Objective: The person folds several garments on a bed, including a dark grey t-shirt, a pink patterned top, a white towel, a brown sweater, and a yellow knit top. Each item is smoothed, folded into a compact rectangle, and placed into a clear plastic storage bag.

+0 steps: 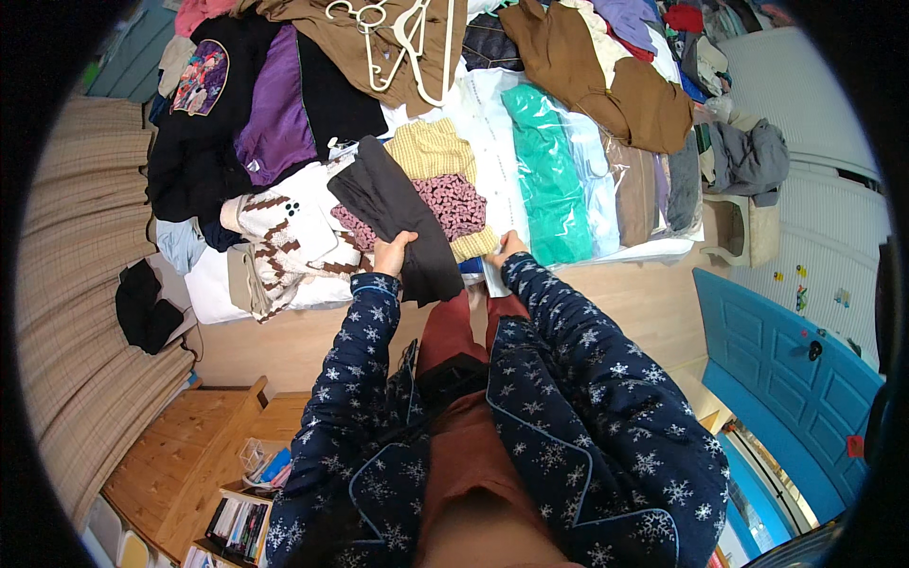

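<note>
My left hand (392, 253) grips a folded black garment (398, 202) near its lower end. This garment lies slantwise over a pink-and-black patterned cloth (454, 206) and a yellow checked cloth (432, 148). At the bed's near edge, my right hand (508, 248) has its fingers curled at a strip of white material (496, 275); whether this is sheet or bag is unclear. Right of that hand lies a green garment (547, 174) in clear plastic, beside a pale blue one (595, 192). A cream fleece garment with brown pattern (291, 227) lies left of my left hand.
White hangers (412, 53) rest on brown trousers (334, 28) at the back. A black garment with purple panel (277, 113) spreads at left. A plastic stool (738, 220) stands right of the bed, near a blue panelled door (788, 369). A wooden desk (192, 447) stands behind left.
</note>
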Action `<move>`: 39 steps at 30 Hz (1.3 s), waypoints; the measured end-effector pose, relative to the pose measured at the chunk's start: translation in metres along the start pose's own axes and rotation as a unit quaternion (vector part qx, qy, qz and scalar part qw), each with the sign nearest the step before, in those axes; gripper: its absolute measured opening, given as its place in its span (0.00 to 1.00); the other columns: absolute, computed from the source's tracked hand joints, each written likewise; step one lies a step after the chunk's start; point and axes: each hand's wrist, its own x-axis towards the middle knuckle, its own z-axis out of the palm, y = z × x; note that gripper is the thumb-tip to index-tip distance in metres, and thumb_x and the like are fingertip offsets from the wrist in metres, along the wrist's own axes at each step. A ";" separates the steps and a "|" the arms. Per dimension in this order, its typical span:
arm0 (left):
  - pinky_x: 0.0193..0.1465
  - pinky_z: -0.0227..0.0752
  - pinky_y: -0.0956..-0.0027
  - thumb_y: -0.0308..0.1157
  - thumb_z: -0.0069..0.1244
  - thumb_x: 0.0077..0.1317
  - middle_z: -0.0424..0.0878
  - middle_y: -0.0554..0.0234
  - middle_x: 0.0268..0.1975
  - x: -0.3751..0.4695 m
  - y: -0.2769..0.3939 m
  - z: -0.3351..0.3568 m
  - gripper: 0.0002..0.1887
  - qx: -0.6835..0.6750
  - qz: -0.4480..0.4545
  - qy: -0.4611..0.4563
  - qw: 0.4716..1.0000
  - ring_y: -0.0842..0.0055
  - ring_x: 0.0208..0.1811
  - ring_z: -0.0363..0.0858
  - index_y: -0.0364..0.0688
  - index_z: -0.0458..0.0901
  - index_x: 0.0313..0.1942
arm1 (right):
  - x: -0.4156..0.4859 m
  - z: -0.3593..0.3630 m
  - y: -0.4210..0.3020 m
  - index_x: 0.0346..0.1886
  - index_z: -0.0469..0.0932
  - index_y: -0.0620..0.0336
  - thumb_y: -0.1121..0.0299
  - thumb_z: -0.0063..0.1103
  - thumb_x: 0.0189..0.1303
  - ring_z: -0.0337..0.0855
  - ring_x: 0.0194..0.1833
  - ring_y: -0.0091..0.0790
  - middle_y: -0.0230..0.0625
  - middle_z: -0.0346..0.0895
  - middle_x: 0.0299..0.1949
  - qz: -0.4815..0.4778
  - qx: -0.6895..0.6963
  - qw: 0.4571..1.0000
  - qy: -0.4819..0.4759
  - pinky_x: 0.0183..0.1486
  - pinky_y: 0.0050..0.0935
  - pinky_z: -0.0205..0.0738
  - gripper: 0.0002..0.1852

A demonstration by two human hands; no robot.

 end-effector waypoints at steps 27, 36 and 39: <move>0.44 0.80 0.66 0.28 0.53 0.57 0.83 0.50 0.42 -0.041 0.072 0.053 0.19 -0.118 0.046 -0.182 0.975 0.65 0.40 0.84 0.27 0.75 0.48 | -0.049 -0.105 -0.025 0.49 0.70 0.60 0.53 0.60 0.54 0.82 0.39 0.56 0.61 0.78 0.40 -0.065 -0.215 0.971 -0.079 0.44 0.49 0.77 0.25; 0.49 0.77 0.66 0.25 0.52 0.56 0.80 0.52 0.48 -0.052 0.076 0.040 0.22 -0.058 0.106 -0.143 0.982 0.66 0.45 0.81 0.30 0.72 0.52 | 0.017 -0.073 -0.087 0.53 0.62 0.62 0.52 0.63 0.54 0.81 0.47 0.54 0.54 0.76 0.46 -0.098 -0.187 0.977 0.004 0.49 0.44 0.76 0.32; 0.49 0.77 0.66 0.25 0.52 0.56 0.80 0.53 0.47 -0.048 0.065 0.026 0.23 -0.045 0.070 -0.124 0.989 0.66 0.45 0.81 0.31 0.72 0.53 | 0.032 -0.068 -0.087 0.46 0.72 0.63 0.55 0.60 0.55 0.81 0.45 0.54 0.56 0.80 0.41 -0.106 -0.164 0.981 0.008 0.50 0.44 0.76 0.23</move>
